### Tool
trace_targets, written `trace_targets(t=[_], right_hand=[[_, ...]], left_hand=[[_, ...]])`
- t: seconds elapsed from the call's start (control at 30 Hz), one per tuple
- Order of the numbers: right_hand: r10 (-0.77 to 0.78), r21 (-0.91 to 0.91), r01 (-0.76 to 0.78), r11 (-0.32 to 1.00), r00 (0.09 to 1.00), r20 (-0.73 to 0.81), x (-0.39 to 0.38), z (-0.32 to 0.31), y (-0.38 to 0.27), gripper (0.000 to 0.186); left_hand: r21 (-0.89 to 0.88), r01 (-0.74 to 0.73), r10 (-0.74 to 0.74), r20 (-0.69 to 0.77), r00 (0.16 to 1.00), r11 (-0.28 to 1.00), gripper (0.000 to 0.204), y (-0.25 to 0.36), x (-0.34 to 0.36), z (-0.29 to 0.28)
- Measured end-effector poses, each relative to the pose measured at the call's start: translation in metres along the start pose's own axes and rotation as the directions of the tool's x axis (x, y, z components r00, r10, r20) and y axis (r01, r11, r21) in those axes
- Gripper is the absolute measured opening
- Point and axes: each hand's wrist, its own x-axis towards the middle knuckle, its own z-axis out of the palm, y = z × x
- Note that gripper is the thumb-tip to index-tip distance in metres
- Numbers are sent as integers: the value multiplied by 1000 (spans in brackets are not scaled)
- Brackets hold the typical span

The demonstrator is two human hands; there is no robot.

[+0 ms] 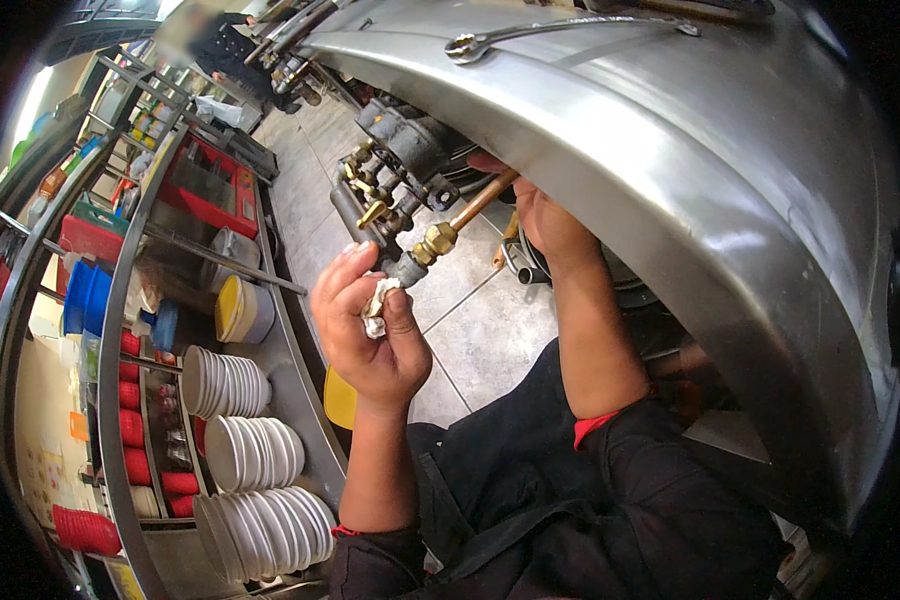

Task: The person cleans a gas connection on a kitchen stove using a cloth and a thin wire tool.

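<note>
My left hand point(362, 325) is closed, with a crumpled white wad point(378, 305), paper or cloth, pinched between thumb and fingers. Its fingertips are close against a grey pipe fitting point(407, 270). From that fitting a brass nut point(435, 242) joins a copper pipe point(483, 200), which slants up to the right. My right hand point(548, 218) is closed around the pipe's upper end, just under the steel counter's edge, which hides part of the fingers. Beside the fitting is a dark gas manifold with brass valves point(373, 213).
A combination wrench point(570, 34) lies on the steel counter point(670, 150) at upper right. On the left, a metal shelf carries stacks of white plates point(255, 452), a lidded tub point(242, 310) and red containers point(88, 530). A person in dark clothes point(225, 55) stands at the far end of the tiled floor point(490, 335).
</note>
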Motion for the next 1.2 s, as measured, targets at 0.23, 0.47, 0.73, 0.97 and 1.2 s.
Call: trace_targets(t=[0.23,0.47,0.73,0.97,1.2], right_hand=[[315,390,-220,894,929,-197,-8,-1,-1,36],[-2,69,6,998,999,-54,-11,-20,14,36],[-47,59,54,997,992,-114,-13,-16,6,36],[-63,45,68,997,992,-112,-14,-19,7,37],[-66,42,70,997,993,-103,-15,-17,7,37]], left_hand=[[5,7,-7,-1,1000,1000,13,0,1,0],[5,0,0,-6,1000,1000,13,0,1,0],[-3,8,-8,-4,1000,1000,14,0,1,0],[5,-2,2,-5,1000,1000,14,-1,0,0],[-7,0,0,-12,1000,1000,14,-2,0,2]])
